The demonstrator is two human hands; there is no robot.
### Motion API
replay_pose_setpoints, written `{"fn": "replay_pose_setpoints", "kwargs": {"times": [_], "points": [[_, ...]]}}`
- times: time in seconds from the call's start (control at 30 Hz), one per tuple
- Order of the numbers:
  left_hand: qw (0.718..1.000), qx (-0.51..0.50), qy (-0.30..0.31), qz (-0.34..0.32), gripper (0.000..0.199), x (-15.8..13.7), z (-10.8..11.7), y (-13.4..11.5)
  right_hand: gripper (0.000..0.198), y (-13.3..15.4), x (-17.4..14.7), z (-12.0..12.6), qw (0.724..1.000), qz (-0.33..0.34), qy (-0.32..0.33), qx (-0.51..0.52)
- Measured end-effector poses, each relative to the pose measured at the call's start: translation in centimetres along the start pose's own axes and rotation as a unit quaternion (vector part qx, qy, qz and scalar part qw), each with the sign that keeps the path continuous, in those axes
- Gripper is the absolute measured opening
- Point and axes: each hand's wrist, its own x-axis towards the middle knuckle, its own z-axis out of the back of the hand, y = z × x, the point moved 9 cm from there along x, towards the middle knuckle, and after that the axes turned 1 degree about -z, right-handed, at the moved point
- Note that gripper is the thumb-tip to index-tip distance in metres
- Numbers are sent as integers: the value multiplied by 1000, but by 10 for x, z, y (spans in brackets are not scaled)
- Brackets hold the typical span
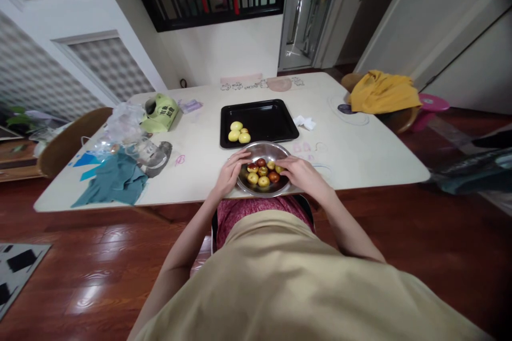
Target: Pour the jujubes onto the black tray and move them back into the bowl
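Note:
A shiny metal bowl (pixel 285 187) stands at the table's near edge and holds several jujubes (pixel 263 181), some yellow-green, some reddish brown. My left hand (pixel 232 170) grips the bowl's left rim, fingers bent over the edge. At the right side of the bowl, my right hand (pixel 299 171) reaches in with its fingers closed about a yellow-green jujube (pixel 279 169); the fingertips partly hide it. Just behind the bowl lies a black baking tray (pixel 268 117). Several pale yellow-green jujubes (pixel 236 126) are grouped in its near left corner, with a browner one among them.
On the white table (pixel 192 181), a teal cloth (pixel 116 178), clear plastic packaging (pixel 150 154) and a light green bag (pixel 163 112) lie to the left. A crumpled tissue (pixel 304 122) is right of the tray. Yellow cloth (pixel 384 91) covers a chair at the far right.

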Motion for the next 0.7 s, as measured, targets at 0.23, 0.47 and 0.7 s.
{"fn": "replay_pose_setpoints", "kwargs": {"times": [0.23,0.47,0.7], "points": [[1000,-2,0,0,53,0,1,-1,37,-1,0,-2,1000,-24,0,4],[1000,2,1,-8,53,0,1,-1,16,1,3,18,999,4,-42,-5],[1000,7,0,-16,52,0,3,-2,24,-12,3,35,984,32,-172,24]]}}
